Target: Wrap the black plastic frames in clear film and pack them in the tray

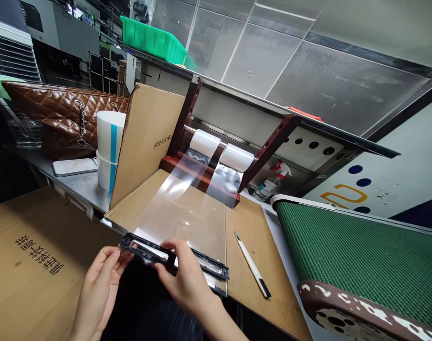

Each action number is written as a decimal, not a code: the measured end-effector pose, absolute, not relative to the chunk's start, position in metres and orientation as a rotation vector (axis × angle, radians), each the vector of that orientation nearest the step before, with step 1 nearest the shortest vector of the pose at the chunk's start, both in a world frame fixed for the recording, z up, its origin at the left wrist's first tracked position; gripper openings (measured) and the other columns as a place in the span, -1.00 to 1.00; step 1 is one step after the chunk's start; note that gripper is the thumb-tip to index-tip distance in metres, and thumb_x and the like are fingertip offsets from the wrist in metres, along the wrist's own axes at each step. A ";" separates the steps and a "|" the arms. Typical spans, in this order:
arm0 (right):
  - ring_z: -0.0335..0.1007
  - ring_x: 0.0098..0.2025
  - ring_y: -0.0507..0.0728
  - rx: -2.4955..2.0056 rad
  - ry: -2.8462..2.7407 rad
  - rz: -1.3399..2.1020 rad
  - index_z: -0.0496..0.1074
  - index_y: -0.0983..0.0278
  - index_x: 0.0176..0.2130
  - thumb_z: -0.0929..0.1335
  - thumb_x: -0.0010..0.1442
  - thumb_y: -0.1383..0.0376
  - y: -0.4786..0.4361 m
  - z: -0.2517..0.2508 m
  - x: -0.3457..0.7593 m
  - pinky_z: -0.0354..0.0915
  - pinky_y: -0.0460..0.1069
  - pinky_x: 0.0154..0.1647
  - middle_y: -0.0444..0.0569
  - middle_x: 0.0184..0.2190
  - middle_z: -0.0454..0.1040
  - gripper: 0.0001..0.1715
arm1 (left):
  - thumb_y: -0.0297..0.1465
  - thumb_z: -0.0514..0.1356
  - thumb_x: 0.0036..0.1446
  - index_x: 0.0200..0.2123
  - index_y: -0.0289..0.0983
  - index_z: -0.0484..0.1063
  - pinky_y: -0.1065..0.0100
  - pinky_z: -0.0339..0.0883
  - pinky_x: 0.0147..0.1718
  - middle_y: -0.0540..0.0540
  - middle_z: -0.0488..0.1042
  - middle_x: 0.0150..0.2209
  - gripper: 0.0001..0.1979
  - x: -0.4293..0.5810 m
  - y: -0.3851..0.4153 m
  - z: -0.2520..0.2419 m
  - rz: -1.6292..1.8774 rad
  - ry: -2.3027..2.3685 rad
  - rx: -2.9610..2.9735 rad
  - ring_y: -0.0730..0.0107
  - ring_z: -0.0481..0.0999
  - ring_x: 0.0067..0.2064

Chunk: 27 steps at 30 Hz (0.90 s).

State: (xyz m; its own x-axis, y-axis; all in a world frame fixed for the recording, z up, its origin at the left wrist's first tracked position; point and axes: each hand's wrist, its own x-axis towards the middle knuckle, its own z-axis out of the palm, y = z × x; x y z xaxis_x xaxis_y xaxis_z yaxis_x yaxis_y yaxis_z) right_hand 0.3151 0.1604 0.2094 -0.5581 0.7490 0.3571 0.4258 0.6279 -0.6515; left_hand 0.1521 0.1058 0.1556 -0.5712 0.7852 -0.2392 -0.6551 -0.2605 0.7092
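A long black plastic frame part point(209, 264) lies across the near edge of a cardboard-covered bench point(247, 222), on a sheet of clear film point(180, 208). My left hand point(98, 289) pinches the part's left end with curled fingers. My right hand point(187, 279) is closed over its middle, thumb and fingers pressing on it. The film runs down from two white rolls point(221, 150) on a dark red stand point(269, 147) at the back of the bench.
A white utility knife point(252, 266) lies right of the part. A green conveyor belt point(351, 255) fills the right side. On the left are an upright cardboard panel point(145, 137), stacked white cups point(108, 147), a brown quilted bag point(59, 113) and a large cardboard box point(31, 255).
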 end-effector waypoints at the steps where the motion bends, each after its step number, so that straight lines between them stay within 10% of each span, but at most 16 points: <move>1: 0.39 -0.14 0.17 -0.914 -2.226 0.668 0.28 0.21 -0.06 0.38 0.06 0.47 0.160 0.209 0.315 0.37 0.08 -0.08 0.00 -0.18 0.41 -0.56 | -0.26 0.42 -0.13 -0.44 -0.22 0.47 0.49 0.45 -0.15 0.00 0.60 -0.34 -0.76 0.153 0.106 0.156 1.944 0.982 0.191 0.40 0.54 -0.24; 27: 0.37 -0.10 0.19 -0.908 -2.305 0.662 0.28 0.31 -0.02 0.39 0.08 0.51 0.163 0.205 0.317 0.37 0.09 -0.07 0.08 -0.15 0.42 -0.53 | -0.01 0.32 -0.05 -0.07 -0.28 0.42 0.35 0.49 -0.24 -0.07 0.64 -0.27 -0.42 0.193 0.105 0.138 1.636 1.075 0.247 0.21 0.60 -0.20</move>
